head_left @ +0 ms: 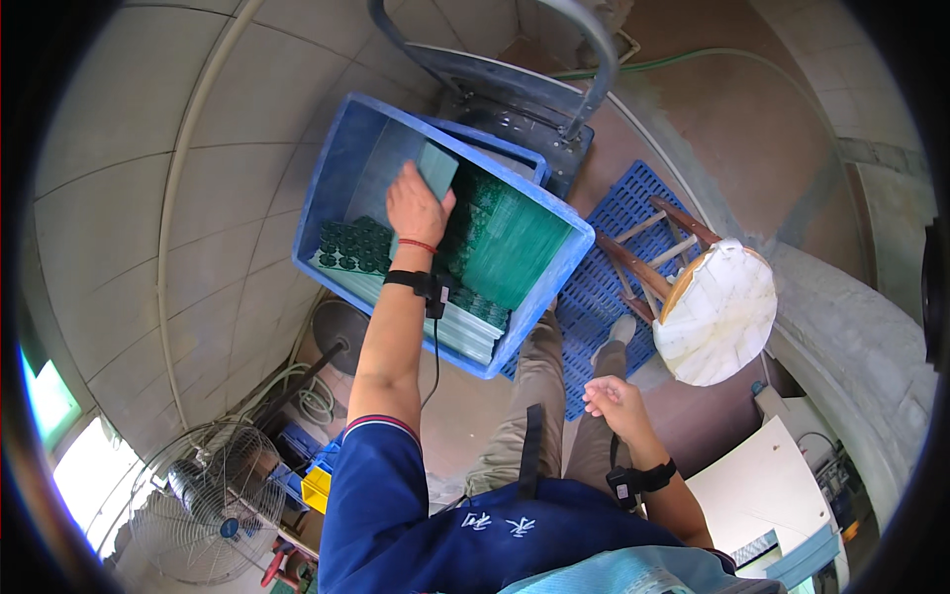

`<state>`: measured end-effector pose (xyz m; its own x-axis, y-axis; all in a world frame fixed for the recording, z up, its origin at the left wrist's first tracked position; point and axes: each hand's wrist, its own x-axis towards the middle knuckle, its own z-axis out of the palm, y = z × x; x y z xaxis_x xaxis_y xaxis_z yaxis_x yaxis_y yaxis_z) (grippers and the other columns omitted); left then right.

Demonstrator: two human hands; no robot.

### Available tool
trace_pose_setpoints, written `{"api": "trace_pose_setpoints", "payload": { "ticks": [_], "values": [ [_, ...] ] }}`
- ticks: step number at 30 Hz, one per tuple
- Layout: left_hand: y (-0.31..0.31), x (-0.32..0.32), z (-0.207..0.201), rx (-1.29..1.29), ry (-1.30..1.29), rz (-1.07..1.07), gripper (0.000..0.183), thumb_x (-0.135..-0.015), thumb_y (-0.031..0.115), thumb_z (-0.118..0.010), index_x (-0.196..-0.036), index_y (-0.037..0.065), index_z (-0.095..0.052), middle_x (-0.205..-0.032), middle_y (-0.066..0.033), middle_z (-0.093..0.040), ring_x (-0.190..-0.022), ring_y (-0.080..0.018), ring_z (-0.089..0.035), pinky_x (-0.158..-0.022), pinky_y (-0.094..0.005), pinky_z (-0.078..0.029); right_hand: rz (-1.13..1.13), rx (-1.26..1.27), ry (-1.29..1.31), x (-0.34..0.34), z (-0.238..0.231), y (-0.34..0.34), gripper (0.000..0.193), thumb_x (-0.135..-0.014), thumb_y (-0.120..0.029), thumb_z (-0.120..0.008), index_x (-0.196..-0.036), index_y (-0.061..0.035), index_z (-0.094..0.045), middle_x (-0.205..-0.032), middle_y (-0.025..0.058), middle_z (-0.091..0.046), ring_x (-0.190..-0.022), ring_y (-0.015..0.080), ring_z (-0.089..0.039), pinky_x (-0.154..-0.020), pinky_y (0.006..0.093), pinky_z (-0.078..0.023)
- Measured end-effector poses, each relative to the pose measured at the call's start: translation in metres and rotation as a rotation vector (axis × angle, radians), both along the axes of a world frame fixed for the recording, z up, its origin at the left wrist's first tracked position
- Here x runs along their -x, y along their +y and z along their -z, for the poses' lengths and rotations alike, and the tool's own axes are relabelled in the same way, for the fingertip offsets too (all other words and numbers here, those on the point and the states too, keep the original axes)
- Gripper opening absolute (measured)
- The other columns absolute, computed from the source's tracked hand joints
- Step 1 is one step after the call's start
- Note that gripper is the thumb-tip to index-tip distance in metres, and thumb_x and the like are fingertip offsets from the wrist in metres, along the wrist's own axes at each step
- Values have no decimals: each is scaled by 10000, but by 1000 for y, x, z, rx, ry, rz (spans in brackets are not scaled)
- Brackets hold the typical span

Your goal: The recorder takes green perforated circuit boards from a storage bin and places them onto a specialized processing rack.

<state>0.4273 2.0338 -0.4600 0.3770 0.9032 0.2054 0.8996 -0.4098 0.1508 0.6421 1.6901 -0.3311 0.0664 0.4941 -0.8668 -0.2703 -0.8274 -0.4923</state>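
My left hand [416, 210] reaches into a large blue plastic bin [331, 139] and grips a flat, pale green rectangular piece [436, 169]. The fingers lie over its left side and the thumb is at its right. Beside it in the bin is a broad stack of dark green strips [515, 247]. Clusters of dark green round pieces [354, 246] and pale green strips [460, 329] lie nearer to me. My right hand [616, 404] hangs apart from the bin, in front of my leg, its fingers loosely curled with nothing visible in them.
Behind the bin stands a cart with a grey tube handle [599, 79]. To the right are a blue slatted mat [584, 346] and a wooden stool [719, 312] with a white-covered seat. A wire-cage fan [208, 500] is at lower left, near a tiled wall [109, 238].
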Motion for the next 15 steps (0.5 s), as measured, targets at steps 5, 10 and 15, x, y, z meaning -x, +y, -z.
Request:
{"api": "trace_pose_setpoints", "payload": {
  "ticks": [5,10,15],
  "values": [
    [26,31,-17,487,65,-381,937,-613,354,-769,-1293,-22,-245,-1157,-230,-512,-1016,-362,-547,-807,-424,-472,20,-4,2,1,4,-9,194,-858,-132,-589,-970,27,-587,-810,68,-634,-666,95,-593,-586,211,-472],
    [28,33,-9,600,160,-313,696,-617,318,-767,-1087,17,-352,-1015,-235,-587,-912,-384,-591,-769,-446,-479,33,24,-12,1,9,-12,187,-858,-127,-586,-966,25,-590,-812,68,-634,-665,91,-591,-581,215,-474],
    [30,34,-10,626,173,-333,630,-644,283,-737,-1059,0,-358,-1003,-218,-584,-894,-384,-595,-771,-438,-475,35,-1,-9,3,5,-10,190,-845,-117,-599,-966,30,-590,-811,71,-635,-663,102,-596,-583,216,-477]
  ]
}}
